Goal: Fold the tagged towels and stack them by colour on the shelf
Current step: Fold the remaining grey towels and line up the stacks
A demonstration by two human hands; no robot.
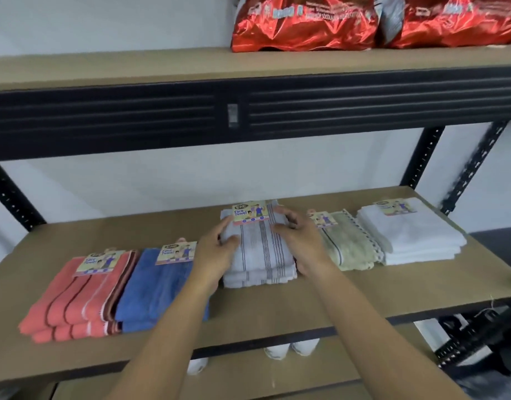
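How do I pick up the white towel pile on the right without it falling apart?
Probably from the front: slide your fingers under the near edge of the white towel pile, thumbs on top. It lies flat in loose layers, and the beige pile crowds its left side.

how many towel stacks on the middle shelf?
5, left to right on the shelf: pink stack, blue stack, striped stack, beige stack, white stack. None look hidden.

The coral towels (75, 298) carry dark red and white stripes; the blue towels (156, 290) are plain. The pale grey towels (260, 255) have thin dark lines, the beige towel (349, 246) one dark stripe (its edging dotted white). The white towels (416, 235) are plain, the foil bags (303, 24) red, the shelf (277, 307) tan.
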